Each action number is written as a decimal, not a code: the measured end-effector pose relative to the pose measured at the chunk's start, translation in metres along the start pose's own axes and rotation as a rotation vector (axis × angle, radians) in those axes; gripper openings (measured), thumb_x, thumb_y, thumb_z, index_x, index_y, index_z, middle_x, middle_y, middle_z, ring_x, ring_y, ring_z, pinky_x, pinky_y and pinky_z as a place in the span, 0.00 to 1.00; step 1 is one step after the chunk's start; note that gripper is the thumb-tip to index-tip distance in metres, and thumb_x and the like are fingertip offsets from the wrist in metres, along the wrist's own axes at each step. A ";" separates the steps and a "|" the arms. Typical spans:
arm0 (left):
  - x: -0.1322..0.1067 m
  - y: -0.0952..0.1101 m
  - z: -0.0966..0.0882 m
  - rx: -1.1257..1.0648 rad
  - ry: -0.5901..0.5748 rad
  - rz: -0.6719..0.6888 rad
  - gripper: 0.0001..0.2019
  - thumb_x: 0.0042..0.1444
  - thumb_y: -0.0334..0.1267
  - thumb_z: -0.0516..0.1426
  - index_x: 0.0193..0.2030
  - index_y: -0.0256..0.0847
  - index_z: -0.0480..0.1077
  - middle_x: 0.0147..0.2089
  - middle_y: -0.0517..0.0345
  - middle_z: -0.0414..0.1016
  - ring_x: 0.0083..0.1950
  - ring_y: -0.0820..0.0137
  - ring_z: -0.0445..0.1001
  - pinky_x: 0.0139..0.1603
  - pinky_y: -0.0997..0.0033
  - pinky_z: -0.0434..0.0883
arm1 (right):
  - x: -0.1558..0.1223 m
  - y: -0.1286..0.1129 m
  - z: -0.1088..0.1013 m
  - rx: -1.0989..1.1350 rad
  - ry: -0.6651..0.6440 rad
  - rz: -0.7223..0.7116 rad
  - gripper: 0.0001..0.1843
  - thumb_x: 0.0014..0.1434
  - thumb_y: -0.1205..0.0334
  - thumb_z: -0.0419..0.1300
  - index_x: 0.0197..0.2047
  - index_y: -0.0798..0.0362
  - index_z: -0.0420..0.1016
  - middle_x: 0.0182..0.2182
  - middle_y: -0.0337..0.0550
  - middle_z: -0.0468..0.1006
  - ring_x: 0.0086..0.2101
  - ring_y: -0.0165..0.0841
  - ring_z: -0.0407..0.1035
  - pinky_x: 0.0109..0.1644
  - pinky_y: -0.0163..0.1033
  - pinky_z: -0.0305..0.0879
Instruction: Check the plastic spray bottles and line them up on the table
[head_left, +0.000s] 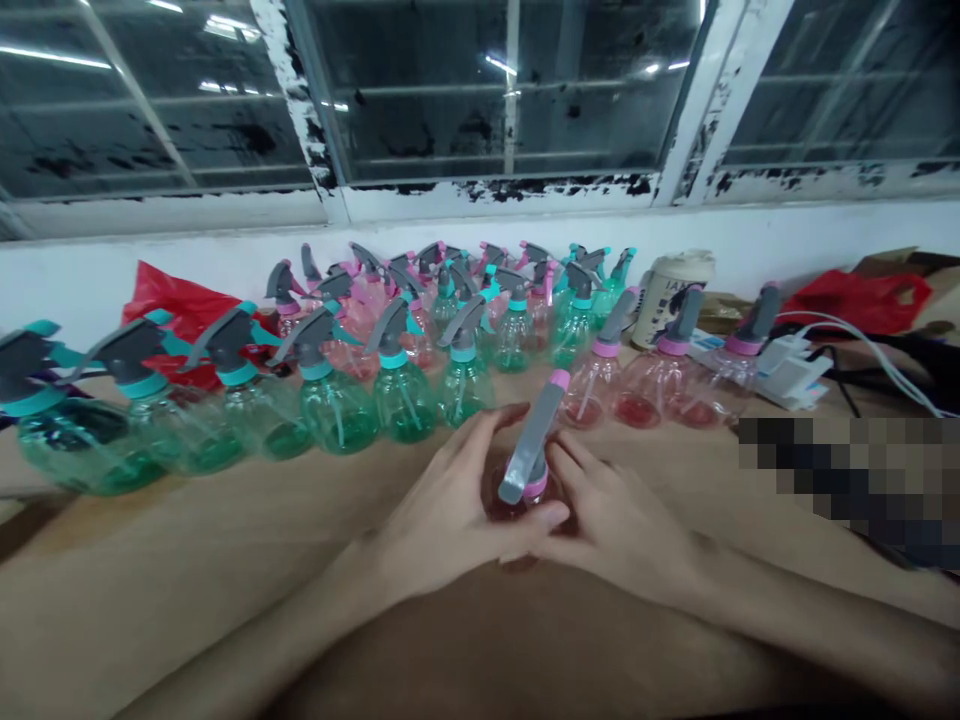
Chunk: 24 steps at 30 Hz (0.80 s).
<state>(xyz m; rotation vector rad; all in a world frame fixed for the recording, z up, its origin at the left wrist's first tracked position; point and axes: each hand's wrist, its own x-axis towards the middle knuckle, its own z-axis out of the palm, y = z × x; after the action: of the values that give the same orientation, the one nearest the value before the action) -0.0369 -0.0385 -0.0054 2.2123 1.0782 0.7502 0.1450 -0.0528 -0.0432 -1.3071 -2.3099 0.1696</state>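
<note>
Between my two hands, near the middle of the table, stands a pink spray bottle (pixel 534 478) with a grey trigger head and pink collar. My left hand (pixel 457 500) wraps round its left side, the thumb across the front. My right hand (pixel 611 505) curls round the right side, fingers against the bottle. Most of the bottle's body is hidden by the hands. Just beyond it, to the right, is a short row of pink spray bottles (pixel 641 385). To the left runs a row of green spray bottles (pixel 337 405) with grey and turquoise heads.
More pink and green spray bottles (pixel 514 335) crowd at the back by the wall. A red plastic bag (pixel 176 300) lies behind the left row. At right are a printed cup (pixel 670 295), a white power strip (pixel 791 370) with cables, and another red bag (pixel 862 300).
</note>
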 end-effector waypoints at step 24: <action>0.040 0.019 0.044 -0.203 0.102 0.067 0.15 0.45 0.33 0.51 0.42 0.48 0.63 0.31 0.62 0.67 0.24 0.71 0.65 0.25 0.71 0.68 | -0.071 0.080 0.010 -0.015 0.022 -0.283 0.23 0.61 0.48 0.54 0.52 0.56 0.69 0.47 0.50 0.76 0.49 0.39 0.69 0.53 0.47 0.66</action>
<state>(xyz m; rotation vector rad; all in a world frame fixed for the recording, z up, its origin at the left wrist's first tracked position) 0.0238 -0.0263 -0.0133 2.0656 0.9344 0.9664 0.2327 -0.0681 -0.1030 -0.9693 -2.4501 0.0439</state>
